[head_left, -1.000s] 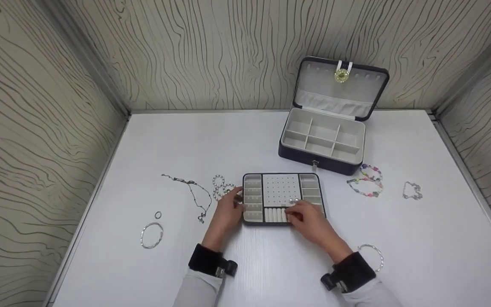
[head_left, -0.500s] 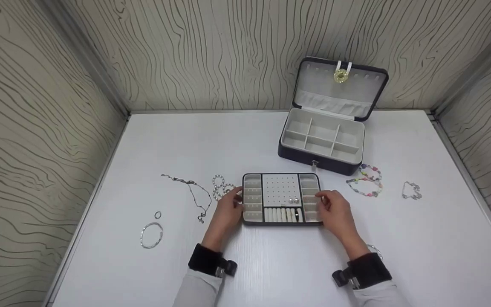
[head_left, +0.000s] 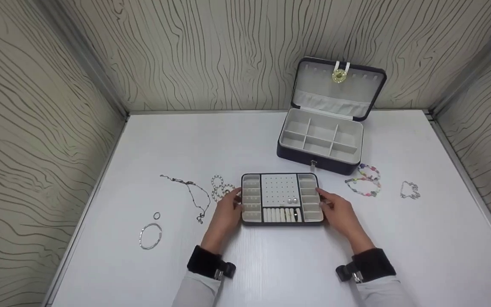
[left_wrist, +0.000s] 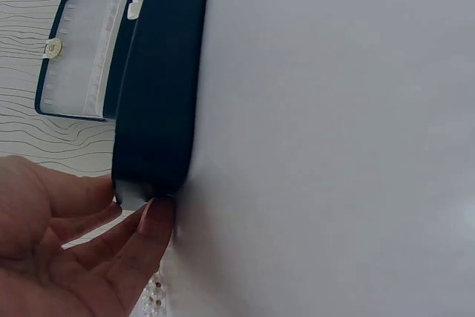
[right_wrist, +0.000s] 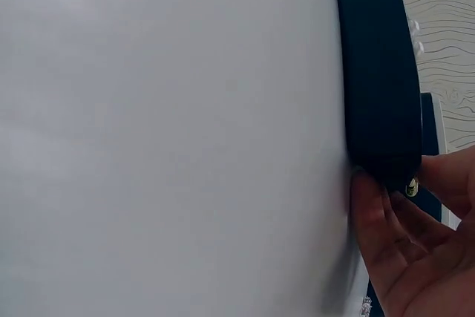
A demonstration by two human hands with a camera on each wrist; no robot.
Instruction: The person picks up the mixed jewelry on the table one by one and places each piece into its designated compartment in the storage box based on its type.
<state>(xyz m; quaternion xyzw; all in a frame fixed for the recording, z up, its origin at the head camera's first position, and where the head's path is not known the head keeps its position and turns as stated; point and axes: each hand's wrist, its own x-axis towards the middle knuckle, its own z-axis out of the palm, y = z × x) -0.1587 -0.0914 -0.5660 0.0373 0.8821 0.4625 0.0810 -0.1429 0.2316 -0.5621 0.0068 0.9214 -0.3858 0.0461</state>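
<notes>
Left hand (head_left: 227,211) and right hand (head_left: 340,212) pinching tray (head_left: 281,223) — two studs (head_left: 294,201), white ring rolls (head_left: 277,215) inside, six-compartment box (head_left: 292,156) behind

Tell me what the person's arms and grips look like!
The left sleeve and right sleeve are pale grey. Above them sit a wide black left wristband and a matching right wristband. Each carries a small dark gadget with a silvery bit. The left grip and right grip are gloveless.

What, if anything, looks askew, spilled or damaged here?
Nothing looks spilled or damaged. Only the open jewelry box looks askew: it sits at an angle to the table's back edge, while the tray, gripped by left hand and right hand, lies parallel.
</notes>
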